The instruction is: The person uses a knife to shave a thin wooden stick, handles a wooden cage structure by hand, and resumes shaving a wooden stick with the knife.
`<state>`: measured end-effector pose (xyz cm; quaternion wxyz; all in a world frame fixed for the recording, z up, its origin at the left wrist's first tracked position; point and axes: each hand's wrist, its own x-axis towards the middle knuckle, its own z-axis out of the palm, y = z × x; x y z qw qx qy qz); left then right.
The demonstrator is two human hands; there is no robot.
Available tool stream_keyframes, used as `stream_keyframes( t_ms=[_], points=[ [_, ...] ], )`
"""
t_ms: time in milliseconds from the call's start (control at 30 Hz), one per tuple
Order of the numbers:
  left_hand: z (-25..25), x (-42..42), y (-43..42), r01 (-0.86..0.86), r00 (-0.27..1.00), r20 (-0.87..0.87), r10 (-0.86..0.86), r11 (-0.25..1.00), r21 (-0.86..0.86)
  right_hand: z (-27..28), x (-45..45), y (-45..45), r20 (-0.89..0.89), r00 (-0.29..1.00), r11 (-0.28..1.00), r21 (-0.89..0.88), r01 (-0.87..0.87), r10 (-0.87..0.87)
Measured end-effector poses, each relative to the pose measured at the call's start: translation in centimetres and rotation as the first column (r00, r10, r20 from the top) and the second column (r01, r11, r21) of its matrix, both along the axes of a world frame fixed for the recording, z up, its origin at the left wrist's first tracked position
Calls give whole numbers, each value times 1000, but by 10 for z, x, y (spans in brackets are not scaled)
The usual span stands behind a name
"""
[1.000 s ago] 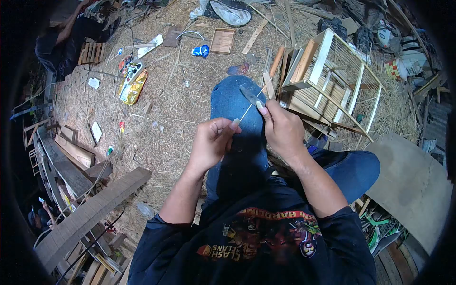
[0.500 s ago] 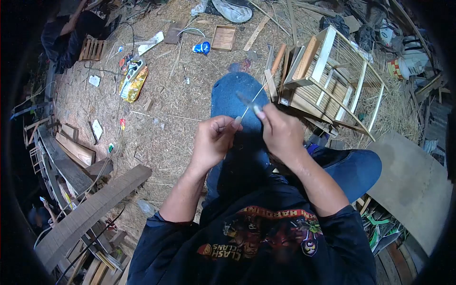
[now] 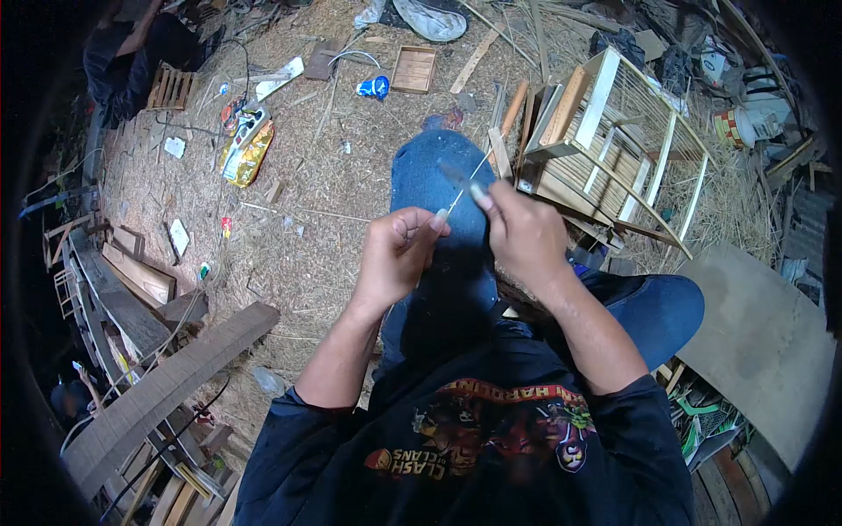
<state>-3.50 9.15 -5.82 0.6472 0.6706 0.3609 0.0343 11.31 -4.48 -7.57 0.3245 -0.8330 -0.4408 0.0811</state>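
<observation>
My left hand [image 3: 399,254] is closed in a pinch on one end of a thin, pale stick [image 3: 482,163], which slants up and to the right over my knee. My right hand [image 3: 529,235] is closed around a small knife [image 3: 453,174], its handle mostly hidden by the fingers. The blade is somewhat blurred and points up and left, crossing or lying very near the stick; contact cannot be made out. Beneath both hands is my jeans-covered knee [image 3: 430,162].
A slatted wooden cage frame [image 3: 645,162] stands to the right, beside a flat board [image 3: 759,342]. A long wooden beam [image 3: 175,394] lies left. A blue can [image 3: 373,88], a small wooden tray [image 3: 413,69] and a yellow packet [image 3: 246,156] rest on shaving-strewn ground. Another person [image 3: 132,66] sits far left.
My right hand and the knife have shifted slightly to the right. My left hand has barely moved and still pinches the stick.
</observation>
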Motion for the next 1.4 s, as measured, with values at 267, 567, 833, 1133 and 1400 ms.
stream_keyframes(
  t_ms=[267, 567, 833, 1133, 1400],
  points=[
    [-2, -1, -1, -7, 999, 51, 6, 1000, 4, 0, -4, -1, -9, 999, 999, 8, -43, 43],
    [-4, -3, 7, -18, 1000, 15, 21, 988, -150, 5, -16, -2, -25, 999, 999, 25, -44, 45],
    [6, -10, 4, -46, 999, -39, 38, 964, -263, 6, -9, 0, -41, 999, 1000, -21, 8, -8],
    [-6, -9, -3, -57, 995, 73, 64, 994, -95, 11, -12, -5, 55, 997, 998, -37, -60, 62],
    [-6, -9, -4, -24, 999, 38, 22, 998, 53, 13, -12, -9, 83, 991, 994, -42, -100, 104]
  ],
)
